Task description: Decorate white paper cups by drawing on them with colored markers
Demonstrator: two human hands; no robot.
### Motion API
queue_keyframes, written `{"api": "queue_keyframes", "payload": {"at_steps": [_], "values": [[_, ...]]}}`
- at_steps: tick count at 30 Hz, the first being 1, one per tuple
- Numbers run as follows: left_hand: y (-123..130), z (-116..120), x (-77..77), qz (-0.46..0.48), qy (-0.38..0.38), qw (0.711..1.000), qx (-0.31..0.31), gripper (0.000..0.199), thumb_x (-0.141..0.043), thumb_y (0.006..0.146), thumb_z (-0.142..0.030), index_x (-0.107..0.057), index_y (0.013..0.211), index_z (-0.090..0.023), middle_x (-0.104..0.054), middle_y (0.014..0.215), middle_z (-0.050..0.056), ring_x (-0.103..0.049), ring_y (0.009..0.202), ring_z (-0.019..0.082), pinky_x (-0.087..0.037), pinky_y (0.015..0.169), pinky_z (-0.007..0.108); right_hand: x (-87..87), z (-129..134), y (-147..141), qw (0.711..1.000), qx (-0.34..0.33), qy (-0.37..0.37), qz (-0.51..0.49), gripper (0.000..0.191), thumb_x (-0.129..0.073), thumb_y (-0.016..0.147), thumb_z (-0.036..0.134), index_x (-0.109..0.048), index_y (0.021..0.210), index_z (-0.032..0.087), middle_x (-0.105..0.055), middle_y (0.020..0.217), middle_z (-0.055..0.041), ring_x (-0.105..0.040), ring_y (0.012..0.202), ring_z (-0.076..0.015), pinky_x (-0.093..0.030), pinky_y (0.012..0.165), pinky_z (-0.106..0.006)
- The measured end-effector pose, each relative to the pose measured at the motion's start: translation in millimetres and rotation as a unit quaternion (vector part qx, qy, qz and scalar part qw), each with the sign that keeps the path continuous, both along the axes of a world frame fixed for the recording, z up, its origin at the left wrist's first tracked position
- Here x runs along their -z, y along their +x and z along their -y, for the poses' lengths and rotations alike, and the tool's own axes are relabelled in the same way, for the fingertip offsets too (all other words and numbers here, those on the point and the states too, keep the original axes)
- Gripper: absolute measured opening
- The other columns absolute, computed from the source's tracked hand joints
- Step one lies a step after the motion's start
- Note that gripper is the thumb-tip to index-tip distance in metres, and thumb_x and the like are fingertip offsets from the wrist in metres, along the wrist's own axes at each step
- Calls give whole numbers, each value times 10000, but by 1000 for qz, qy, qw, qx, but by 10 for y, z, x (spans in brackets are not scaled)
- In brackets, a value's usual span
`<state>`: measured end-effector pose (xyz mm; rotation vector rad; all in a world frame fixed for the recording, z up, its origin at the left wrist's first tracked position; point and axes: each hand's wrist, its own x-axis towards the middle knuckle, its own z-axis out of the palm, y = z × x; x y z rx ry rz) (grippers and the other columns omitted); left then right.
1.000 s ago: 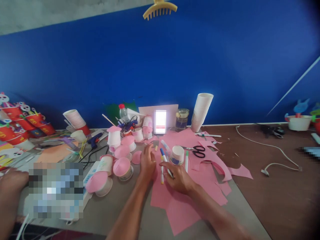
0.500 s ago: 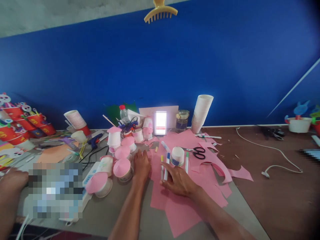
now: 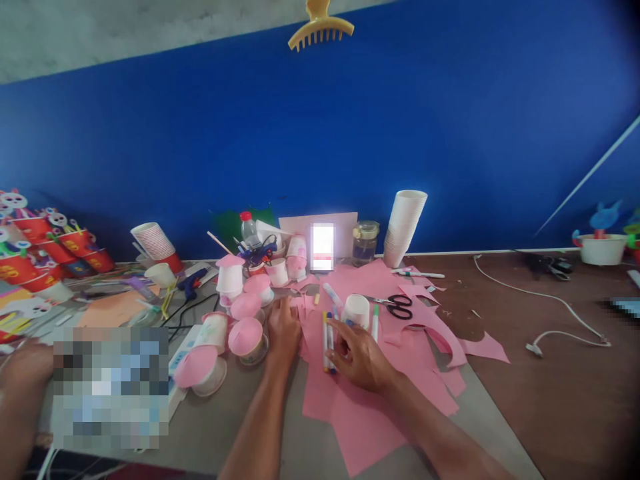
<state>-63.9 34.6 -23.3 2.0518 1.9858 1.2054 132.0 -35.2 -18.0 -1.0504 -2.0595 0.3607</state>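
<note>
My left hand (image 3: 284, 330) rests on the table at the left edge of the pink paper (image 3: 320, 397), fingers pointing forward and loosely bent, with nothing visible in it. My right hand (image 3: 361, 355) lies over the paper, thumb and index finger apart, their tips against two white markers side by side, a yellow-ended marker (image 3: 326, 343) and a blue-ended marker (image 3: 331, 360). Just beyond that hand stands a white paper cup (image 3: 357, 309). A green-capped marker (image 3: 375, 323) is to its right, and black-handled scissors (image 3: 399, 307) lie farther right.
Left of my hands stand several paper cups with pink tops (image 3: 247, 333). A leaning stack of white cups (image 3: 406, 223), a glass jar (image 3: 365, 243) and a lit screen (image 3: 323, 247) are at the back. Another person's hand (image 3: 27, 367) is at far left. A white cable (image 3: 545, 293) lies right.
My right hand's thumb and index finger have shifted slightly, and the yellow-ended and blue-ended markers now lie closer together. My left hand stays about where it was.
</note>
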Motion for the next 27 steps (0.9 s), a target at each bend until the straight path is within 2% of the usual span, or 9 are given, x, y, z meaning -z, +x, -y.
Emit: {"api": "queue_keyframes", "payload": {"at_steps": [4, 7, 9, 12, 13, 16, 21, 24, 27], "values": [[1, -20, -152, 145, 50, 988, -24, 274, -475, 862, -174, -653, 1069, -190, -684, 1078, 125, -620, 1049, 266, -473, 942, 407, -16, -9, 13, 999, 4, 35, -40, 462, -555, 862, 177, -488, 1319, 156, -617, 686, 1, -554, 620, -174, -424, 642, -320], [-15, -40, -239, 337, 46, 940, -17, 241, -573, 833, -256, -651, 1053, -197, -684, 1111, 109, -616, 1073, 256, -470, 977, 418, -31, -8, 14, 997, 1, 16, -73, 429, -562, 868, 198, -511, 1292, 168, -598, 687, 5, -524, 606, -159, -417, 612, -301], [-3, -49, -277, 519, -8, 854, 15, 225, -619, 814, -313, -653, 1005, -199, -699, 1060, 90, -640, 1021, 239, -502, 941, 411, -39, -5, 7, 994, -2, -22, -106, 363, -561, 882, 234, -550, 1241, 182, -586, 688, 8, -505, 594, -147, -416, 585, -283], [78, -28, -324, 725, -151, 663, 110, 153, -620, 810, -294, -659, 924, -199, -725, 971, 74, -666, 976, 229, -545, 887, 403, -55, 0, -6, 982, -7, -87, -165, 272, -546, 906, 296, -603, 1149, 187, -585, 708, 1, -530, 617, -144, -442, 582, -270], [119, -8, -338, 755, -184, 617, 126, 120, -608, 812, -256, -661, 906, -202, -732, 951, 73, -669, 971, 230, -554, 876, 404, -63, 1, -9, 978, -7, -99, -183, 265, -543, 913, 316, -612, 1132, 184, -591, 725, -6, -547, 639, -148, -458, 598, -275], [238, 81, -384, 779, -262, 541, 178, 142, -596, 845, -268, -673, 934, -189, -743, 972, 95, -675, 985, 255, -577, 856, 442, -88, 1, -6, 969, 1, -107, -222, 282, -539, 928, 369, -628, 1121, 183, -608, 771, -23, -572, 689, -162, -481, 641, -291], [317, 213, -454, 791, -297, 480, 234, 553, -538, 875, -612, -658, 1047, -101, -717, 1036, 186, -660, 1068, 335, -587, 860, 537, -102, -6, 21, 959, 16, -100, -266, 288, -528, 944, 410, -626, 1107, 194, -576, 747, -5, -536, 668, -153, -457, 612, -273], [330, 218, -455, 801, -284, 477, 224, 337, -596, 901, -383, -656, 1033, -79, -722, 1005, 176, -685, 1025, 302, -588, 886, 500, -93, -8, 26, 955, 15, -106, -277, 304, -522, 952, 417, -604, 1148, 200, -547, 722, 12, -509, 644, -142, -430, 583, -256], [327, 159, -418, 819, -250, 498, 142, 137, -543, 868, -84, -657, 943, -97, -735, 896, 109, -716, 862, 204, -604, 862, 391, -84, -7, 18, 956, 12, -119, -268, 311, -534, 943, 434, -603, 1133, 198, -532, 711, 19, -499, 636, -137, -426, 579, -253]]}}
